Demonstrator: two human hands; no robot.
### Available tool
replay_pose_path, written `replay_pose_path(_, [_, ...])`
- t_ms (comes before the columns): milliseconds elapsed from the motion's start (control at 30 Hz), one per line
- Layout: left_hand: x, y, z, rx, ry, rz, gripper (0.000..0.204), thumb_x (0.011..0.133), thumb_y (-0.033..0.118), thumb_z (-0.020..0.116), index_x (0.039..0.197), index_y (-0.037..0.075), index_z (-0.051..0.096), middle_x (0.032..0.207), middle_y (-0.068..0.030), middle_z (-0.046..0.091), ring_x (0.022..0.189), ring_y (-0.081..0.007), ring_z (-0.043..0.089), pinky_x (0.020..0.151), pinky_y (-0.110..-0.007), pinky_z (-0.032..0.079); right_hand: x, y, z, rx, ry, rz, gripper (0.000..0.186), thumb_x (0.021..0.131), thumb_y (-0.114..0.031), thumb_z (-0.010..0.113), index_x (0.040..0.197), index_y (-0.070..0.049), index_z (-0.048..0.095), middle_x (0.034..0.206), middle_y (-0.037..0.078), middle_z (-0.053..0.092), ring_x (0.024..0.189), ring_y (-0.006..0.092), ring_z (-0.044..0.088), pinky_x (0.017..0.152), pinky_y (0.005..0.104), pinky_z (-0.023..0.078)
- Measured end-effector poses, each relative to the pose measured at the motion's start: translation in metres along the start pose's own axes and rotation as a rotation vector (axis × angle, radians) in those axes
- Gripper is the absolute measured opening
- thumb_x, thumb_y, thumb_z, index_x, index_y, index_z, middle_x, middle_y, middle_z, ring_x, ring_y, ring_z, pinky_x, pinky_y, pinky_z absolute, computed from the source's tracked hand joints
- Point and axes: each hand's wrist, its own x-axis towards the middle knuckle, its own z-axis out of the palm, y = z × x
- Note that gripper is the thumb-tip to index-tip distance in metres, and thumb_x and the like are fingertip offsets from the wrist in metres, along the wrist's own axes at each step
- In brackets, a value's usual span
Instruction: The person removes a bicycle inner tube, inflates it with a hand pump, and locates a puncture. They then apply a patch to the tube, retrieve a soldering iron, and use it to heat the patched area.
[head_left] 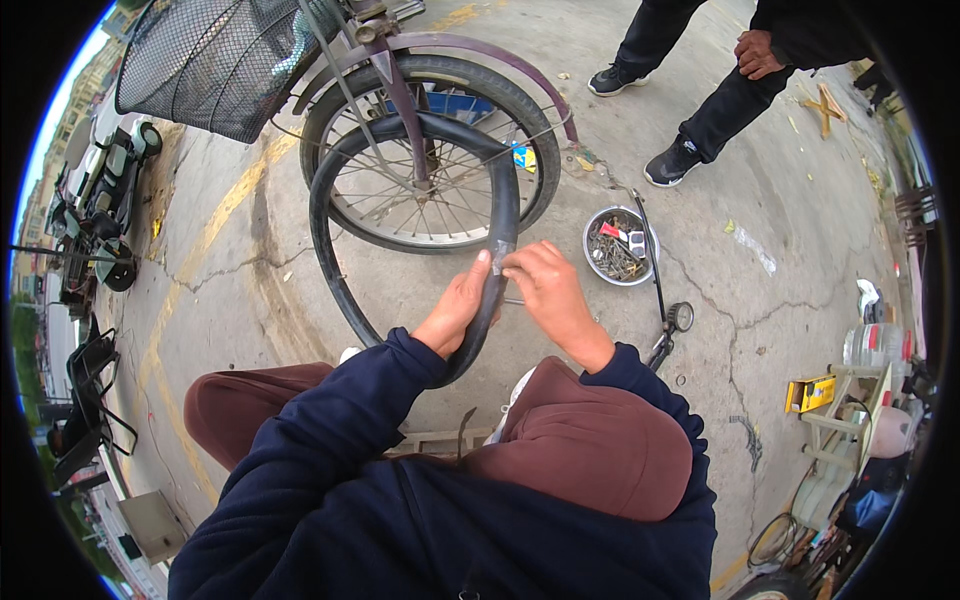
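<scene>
An inflated black bicycle inner tube (506,205) loops in front of the bicycle's front wheel (548,165). My left hand (455,308) grips its right side from below, thumb up along the rubber. At that spot a shiny greyish film or patch (502,252) lies on the tube. My right hand (550,300) is closed in a pinch at the film's edge, its fingertips touching the tube. How much of the film is between those fingers is hidden. A short thin metal piece (513,301) shows just below the right fingers.
Right of my hands stand a metal bowl (590,262) of small parts and a black pump (657,270) with a gauge. A person's shoe (675,163) is beyond them. The bicycle's mesh basket (210,65) hangs upper left. A stool (845,425) holding items stands far right.
</scene>
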Motion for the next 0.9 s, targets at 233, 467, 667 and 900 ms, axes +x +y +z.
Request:
replay_pose_path(233, [0.0001, 0.0007, 0.0002, -0.012, 0.005, -0.002, 0.061, 0.098, 0.06, 0.038, 0.083, 0.004, 0.056, 0.062, -0.0047, 0.051, 0.051, -0.0142, 0.048, 0.048, -0.029, 0.039, -0.0014, 0.0029, -0.0003, 0.123, 0.024, 0.089, 0.009, 0.078, -0.002, 0.066, 0.086, 0.0, 0.066, 0.086, 0.013, 0.063, 0.087, 0.0329, 0.058, 0.076, 0.0406, 0.048])
replay_pose_path(467, [0.0008, 0.0002, 0.0032, -0.021, 0.0, -0.004, 0.058, 0.099, 0.06, 0.037, 0.079, 0.008, 0.053, 0.061, -0.0016, 0.044, 0.049, -0.0134, 0.042, 0.046, -0.028, 0.035, -0.004, 0.0044, 0.0001, -0.024, 0.035, -0.031, 0.01, 0.078, -0.001, 0.065, 0.088, 0.0, 0.064, 0.087, 0.012, 0.062, 0.088, 0.033, 0.057, 0.077, 0.0411, 0.047])
replay_pose_path(667, [0.0006, 0.0002, 0.0018, 0.0, 0.001, 0.002, 0.06, 0.099, 0.06, 0.037, 0.08, 0.006, 0.054, 0.06, -0.003, 0.047, 0.049, -0.014, 0.044, 0.046, -0.028, 0.037, -0.0042, 0.0076, -0.0006, -0.007, 0.004, -0.008, 0.009, 0.078, 0.0, 0.064, 0.086, 0.0, 0.063, 0.086, 0.014, 0.059, 0.087, 0.0341, 0.055, 0.076, 0.042, 0.046])
replay_pose_path(900, [0.0017, -0.0025, 0.003, 0.056, 0.044, 0.012, 0.059, 0.099, 0.06, 0.036, 0.082, 0.006, 0.056, 0.061, -0.002, 0.047, 0.049, -0.0131, 0.045, 0.047, -0.028, 0.038, -0.0036, 0.0098, 0.005, -0.103, -0.02, -0.062, 0.009, 0.078, -0.001, 0.064, 0.085, 0.0, 0.059, 0.086, 0.014, 0.057, 0.086, 0.0343, 0.054, 0.075, 0.043, 0.046])
